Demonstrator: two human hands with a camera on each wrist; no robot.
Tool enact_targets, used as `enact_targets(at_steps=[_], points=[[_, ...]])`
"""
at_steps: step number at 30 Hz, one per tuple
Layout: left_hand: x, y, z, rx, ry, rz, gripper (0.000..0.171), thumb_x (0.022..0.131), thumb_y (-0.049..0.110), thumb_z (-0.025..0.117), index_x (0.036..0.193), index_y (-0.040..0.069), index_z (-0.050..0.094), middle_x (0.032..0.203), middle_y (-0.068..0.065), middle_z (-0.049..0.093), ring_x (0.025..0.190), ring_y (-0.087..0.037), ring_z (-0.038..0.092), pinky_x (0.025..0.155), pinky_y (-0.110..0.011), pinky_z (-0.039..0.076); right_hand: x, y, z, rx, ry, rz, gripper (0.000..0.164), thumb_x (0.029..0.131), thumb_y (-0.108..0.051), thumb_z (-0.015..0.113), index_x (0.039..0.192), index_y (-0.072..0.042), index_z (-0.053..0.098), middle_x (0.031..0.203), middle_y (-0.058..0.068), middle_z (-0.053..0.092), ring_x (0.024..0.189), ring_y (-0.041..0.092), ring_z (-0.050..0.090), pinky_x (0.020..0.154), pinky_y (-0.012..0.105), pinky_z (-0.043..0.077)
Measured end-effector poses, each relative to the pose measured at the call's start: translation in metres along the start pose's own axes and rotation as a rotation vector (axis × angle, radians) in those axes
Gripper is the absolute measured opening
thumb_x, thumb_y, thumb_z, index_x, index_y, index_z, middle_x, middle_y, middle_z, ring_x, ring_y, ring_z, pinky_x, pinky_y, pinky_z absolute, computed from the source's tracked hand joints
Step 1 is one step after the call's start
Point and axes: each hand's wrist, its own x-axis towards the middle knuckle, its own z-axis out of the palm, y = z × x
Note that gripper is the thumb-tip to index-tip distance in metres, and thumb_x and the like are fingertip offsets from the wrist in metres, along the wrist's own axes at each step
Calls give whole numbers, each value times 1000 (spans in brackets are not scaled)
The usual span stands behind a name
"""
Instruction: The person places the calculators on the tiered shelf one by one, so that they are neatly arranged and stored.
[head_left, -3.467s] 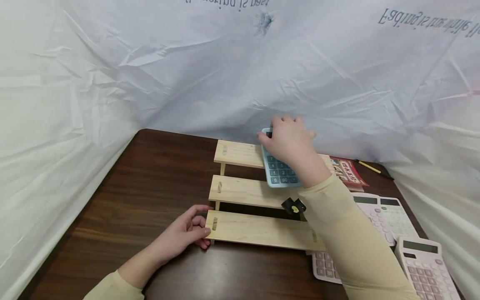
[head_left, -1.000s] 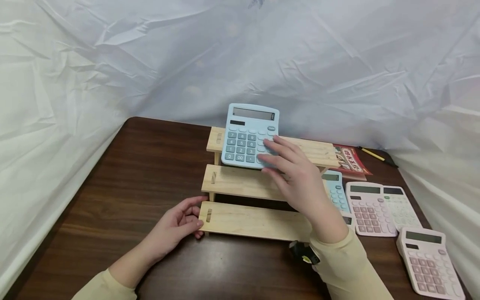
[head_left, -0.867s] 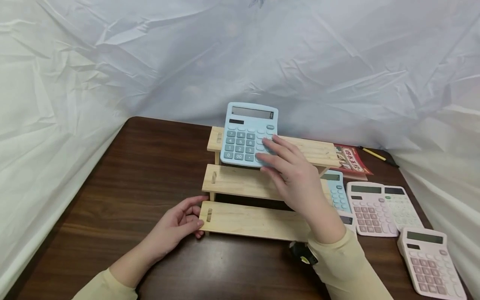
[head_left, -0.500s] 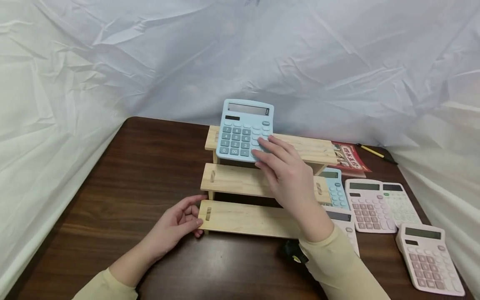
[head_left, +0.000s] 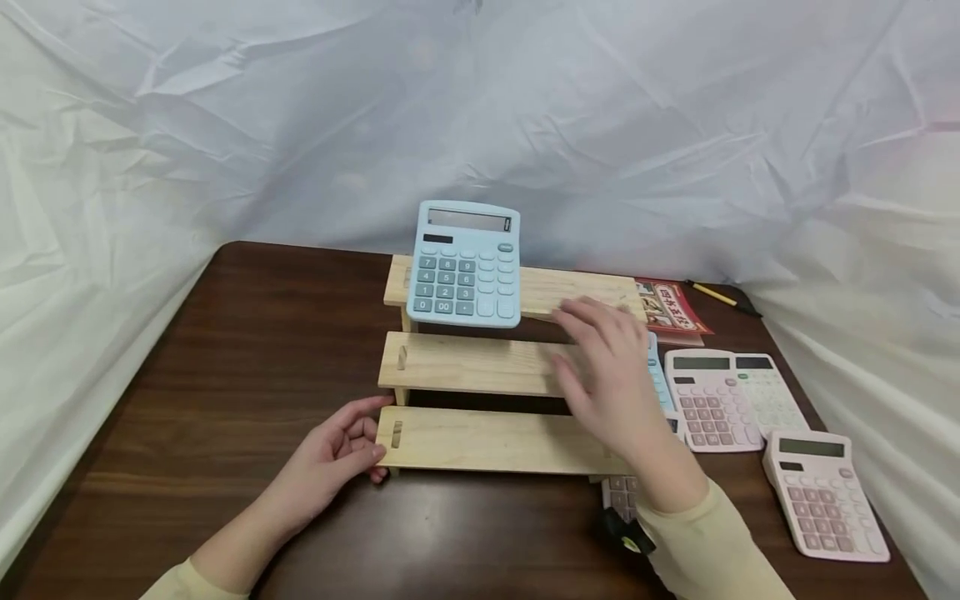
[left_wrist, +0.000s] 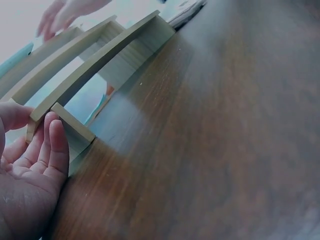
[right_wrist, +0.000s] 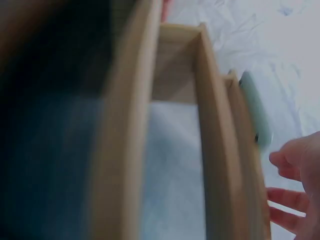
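A three-tier wooden shelf rack stands on the dark table. On the left part of its top tier sits a light blue calculator, its display showing 0. My left hand grips the left end of the lowest tier, thumb on top and fingers under the board, as the left wrist view shows too. To the right of the blue calculator, apart from it, my right hand hovers over the upper tiers with relaxed fingers and holds nothing. In the right wrist view the calculator appears edge-on beyond the boards.
Pink calculators and a white one lie on the right. Another blue calculator and a pink-keyed one are partly hidden by the rack and arm. Behind are a red booklet and a yellow-black pen.
The blue calculator was carried to the left end of the top tier and let go. My right hand has since drawn back to the right. My left hand keeps its hold on the rack.
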Motion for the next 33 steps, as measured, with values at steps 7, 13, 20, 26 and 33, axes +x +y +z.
enact_targets(at_steps=[7, 13, 20, 26, 33], points=[[1, 1, -1, 15, -15, 19, 56, 95, 2, 59, 145, 3, 34, 96, -28, 51, 73, -26, 63, 65, -41, 58, -45, 19, -36, -73, 12, 159, 52, 80, -12, 66, 130, -2, 56, 138, 18, 49, 126, 40, 41, 101, 55, 27], [0, 0, -1, 11, -18, 12, 56, 96, 3, 59, 145, 3, 33, 95, -27, 51, 73, -26, 63, 65, -41, 58, -84, 25, -55, -143, -132, 370, 64, 77, -5, 75, 137, -1, 49, 134, 22, 48, 123, 41, 44, 97, 57, 38], [0, 0, -1, 8, -20, 9, 56, 96, 3, 59, 145, 3, 32, 96, -28, 51, 75, -26, 64, 67, -43, 58, -129, 30, -58, -191, -318, 554, 79, 74, -28, 83, 139, -3, 45, 144, 30, 30, 124, 56, 32, 90, 73, 31], [-1, 0, -1, 11, -17, 7, 56, 96, 4, 59, 145, 2, 32, 96, -29, 51, 76, -27, 63, 67, -43, 58, -145, 25, -53, -208, -527, 617, 103, 71, -61, 77, 149, -11, 32, 153, 27, 12, 131, 55, 21, 81, 76, 39], [-1, 0, -1, 7, -23, 9, 55, 96, 3, 58, 145, 4, 33, 97, -28, 51, 76, -27, 64, 68, -43, 58, -147, 16, -47, -218, -607, 680, 114, 69, -77, 66, 155, -17, 20, 157, 23, 0, 134, 55, 18, 65, 72, 47]])
